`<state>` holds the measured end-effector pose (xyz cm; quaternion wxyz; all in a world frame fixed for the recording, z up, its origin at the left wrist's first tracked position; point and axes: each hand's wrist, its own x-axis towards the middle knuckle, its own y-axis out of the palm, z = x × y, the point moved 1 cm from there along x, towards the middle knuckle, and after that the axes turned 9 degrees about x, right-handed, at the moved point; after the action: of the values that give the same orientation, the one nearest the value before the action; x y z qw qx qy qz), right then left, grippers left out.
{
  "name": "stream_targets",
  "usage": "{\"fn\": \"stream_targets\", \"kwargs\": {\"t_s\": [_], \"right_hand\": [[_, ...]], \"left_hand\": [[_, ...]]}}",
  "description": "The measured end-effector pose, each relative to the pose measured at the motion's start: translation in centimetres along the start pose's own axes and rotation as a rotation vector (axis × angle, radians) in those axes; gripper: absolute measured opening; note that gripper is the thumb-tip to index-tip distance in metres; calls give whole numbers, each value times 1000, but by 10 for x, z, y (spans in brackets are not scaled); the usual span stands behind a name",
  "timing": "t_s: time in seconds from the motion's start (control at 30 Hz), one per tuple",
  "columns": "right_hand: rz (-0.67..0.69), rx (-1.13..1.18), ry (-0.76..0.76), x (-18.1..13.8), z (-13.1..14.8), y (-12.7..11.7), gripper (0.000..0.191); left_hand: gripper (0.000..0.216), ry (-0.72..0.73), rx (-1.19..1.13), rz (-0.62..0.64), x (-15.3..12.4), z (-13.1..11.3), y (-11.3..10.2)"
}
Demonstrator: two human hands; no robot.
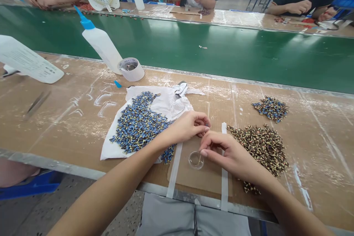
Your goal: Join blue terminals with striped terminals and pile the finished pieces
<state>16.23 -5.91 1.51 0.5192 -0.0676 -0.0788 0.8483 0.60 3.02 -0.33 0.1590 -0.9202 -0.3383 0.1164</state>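
Note:
My left hand is closed in a pinch over the cardboard mat, its fingertips close to those of my right hand. Whatever it pinches is too small to make out. My right hand is also closed, thumb near the fingers, beside a small clear round cup. A thin sliver shows at the cup near my right thumb; I cannot tell if the hand holds it. To the left, many small blue-and-yellow pieces lie on a white sheet. On the right is a heap of small brown-and-cream pieces.
A smaller blue-and-brown pile lies at right. Behind the sheet are a tape roll, a blue-tipped squeeze bottle and a blue cap. Tweezers lie left, near another bottle. Beyond a green belt, other people work.

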Motion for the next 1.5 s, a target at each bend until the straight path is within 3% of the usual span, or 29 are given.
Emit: {"fn": "stream_targets", "kwargs": {"t_s": [0.13, 0.23, 0.37, 0.43, 0.77, 1.5], "right_hand": [[-105, 156, -15, -5, 5, -10, 10], [-313, 225, -84, -9, 6, -20, 7], [-640, 131, -168, -11, 0, -28, 5], [-707, 45, -166, -10, -3, -28, 6], [-668, -207, -144, -2, -10, -22, 7], [-571, -292, -159, 0, -10, -21, 4]], "left_hand": [[6, 4, -23, 13, -1, -3, 4], [7, -50, -90, 45, -1, -5, 6], [8, -104, -142, 88, -1, -5, 9], [7, -121, -154, 109, -1, -4, 10], [8, -114, -201, 153, 0, 3, 11], [5, -91, -166, 147, -2, -1, 11]]}}
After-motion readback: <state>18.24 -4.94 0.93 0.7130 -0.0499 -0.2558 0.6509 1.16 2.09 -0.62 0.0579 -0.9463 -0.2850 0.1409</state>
